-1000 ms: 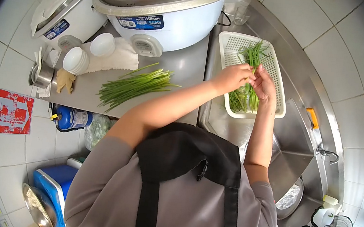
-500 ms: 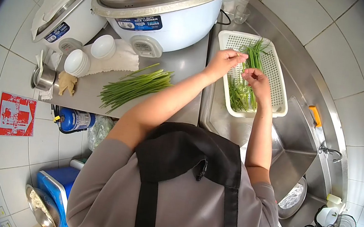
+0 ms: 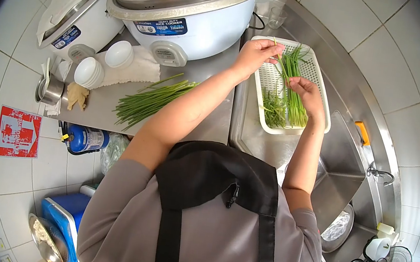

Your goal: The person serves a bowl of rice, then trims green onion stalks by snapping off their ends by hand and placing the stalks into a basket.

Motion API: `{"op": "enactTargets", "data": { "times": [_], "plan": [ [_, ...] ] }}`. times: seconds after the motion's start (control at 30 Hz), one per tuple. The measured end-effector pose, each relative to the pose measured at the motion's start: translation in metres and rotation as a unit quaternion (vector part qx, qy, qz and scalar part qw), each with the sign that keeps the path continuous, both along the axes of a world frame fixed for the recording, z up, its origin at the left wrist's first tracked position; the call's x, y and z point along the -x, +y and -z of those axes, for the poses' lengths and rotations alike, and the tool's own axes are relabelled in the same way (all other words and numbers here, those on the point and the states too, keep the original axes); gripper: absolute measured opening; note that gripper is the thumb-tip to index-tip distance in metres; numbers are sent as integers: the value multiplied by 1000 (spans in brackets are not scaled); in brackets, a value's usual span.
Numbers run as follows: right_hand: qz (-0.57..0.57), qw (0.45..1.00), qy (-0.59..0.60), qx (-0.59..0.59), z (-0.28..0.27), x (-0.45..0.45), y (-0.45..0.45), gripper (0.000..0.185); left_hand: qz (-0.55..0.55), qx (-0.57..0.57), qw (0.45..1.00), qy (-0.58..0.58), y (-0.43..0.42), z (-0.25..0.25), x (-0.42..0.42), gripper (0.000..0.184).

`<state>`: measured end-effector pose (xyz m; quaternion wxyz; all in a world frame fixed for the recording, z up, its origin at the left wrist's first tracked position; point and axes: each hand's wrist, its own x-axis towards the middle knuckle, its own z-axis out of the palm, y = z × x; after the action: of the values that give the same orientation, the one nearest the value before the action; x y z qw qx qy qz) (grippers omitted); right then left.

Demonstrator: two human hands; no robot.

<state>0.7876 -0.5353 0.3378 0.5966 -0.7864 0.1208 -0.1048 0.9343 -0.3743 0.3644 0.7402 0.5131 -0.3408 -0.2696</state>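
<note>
Over the white perforated basket (image 3: 321, 100), my left hand (image 3: 256, 56) pinches the end of a thin green stalk (image 3: 279, 55). Lower and to the right, my right hand (image 3: 307, 95) has its thumb and fingertips closed on the same stalk or on one beside it; the overlap hides which. Long green stalks (image 3: 294, 106) lie in the basket beneath my right hand, and a smaller heap of short green pieces (image 3: 274, 111) rests at its lower left. A larger bunch of green stalks (image 3: 153, 101) lies on the steel counter, partly behind my left forearm.
A large rice cooker (image 3: 201, 34) stands at the back, with a smaller cooker (image 3: 84, 21) to its left. White bowls (image 3: 89, 73) sit on a cloth. Right of the basket are a metal sink (image 3: 339, 174), an orange-handled tool (image 3: 362, 133) and a faucet (image 3: 380, 175).
My left hand has moved up and left, away from my right hand, with a stalk stretching from its fingers. My right hand has shifted slightly right. More long stalks show in the basket.
</note>
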Motion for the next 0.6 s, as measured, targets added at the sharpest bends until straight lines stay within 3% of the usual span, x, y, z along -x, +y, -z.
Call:
{"op": "enactTargets", "data": {
  "times": [0.27,0.6],
  "plan": [
    [2,994,-90,-67,-32,-20,28,24,9,-25,999,17,-4,-12,-1,28],
    [-38,996,12,-75,-4,-23,29,17,-50,74,994,58,12,-35,-21,25]
  ]
}}
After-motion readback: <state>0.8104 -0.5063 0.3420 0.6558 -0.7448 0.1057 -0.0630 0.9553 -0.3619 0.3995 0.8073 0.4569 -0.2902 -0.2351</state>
